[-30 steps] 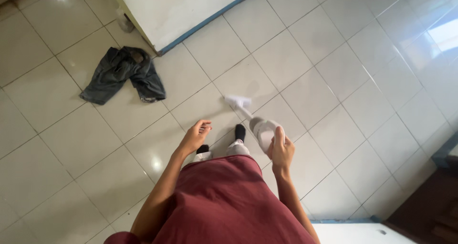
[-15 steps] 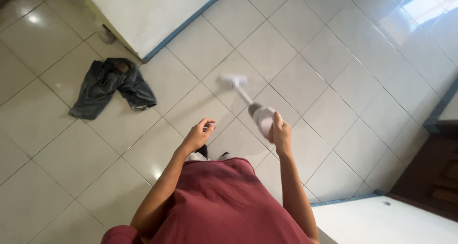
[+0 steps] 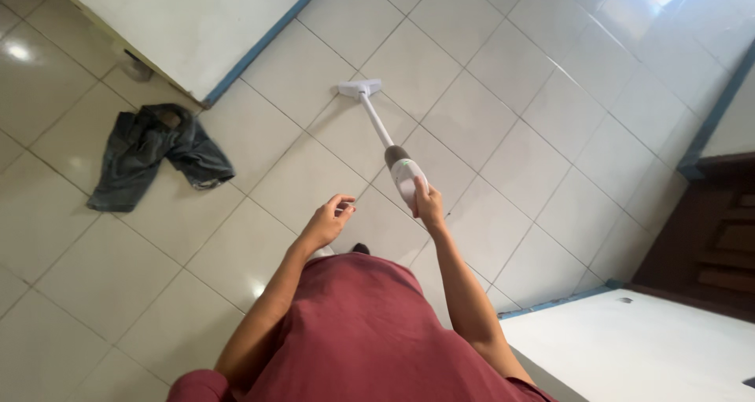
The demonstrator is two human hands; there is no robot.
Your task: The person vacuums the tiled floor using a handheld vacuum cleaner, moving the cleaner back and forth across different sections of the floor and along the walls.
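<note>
My right hand [image 3: 429, 207] grips the handle of a white stick vacuum cleaner [image 3: 403, 172]. Its tube runs forward and to the left across the tiled floor [image 3: 503, 127], and its flat floor head [image 3: 359, 88] rests on the tiles near the white wall with the blue skirting [image 3: 263, 40]. My left hand [image 3: 329, 221] hangs free at waist height, fingers loosely curled and holding nothing. I wear a dark red shirt; a dark sock tip shows below my left hand.
Crumpled dark jeans [image 3: 153, 154] lie on the tiles at the left, close to the wall corner. A white surface with a blue edge [image 3: 629, 347] fills the lower right. Dark wooden furniture [image 3: 712, 237] stands at the right edge.
My right arm has stretched forward, pushing the vacuum head farther away across the tiles toward the wall. The view has shifted, and my left hand has stayed about the same.
</note>
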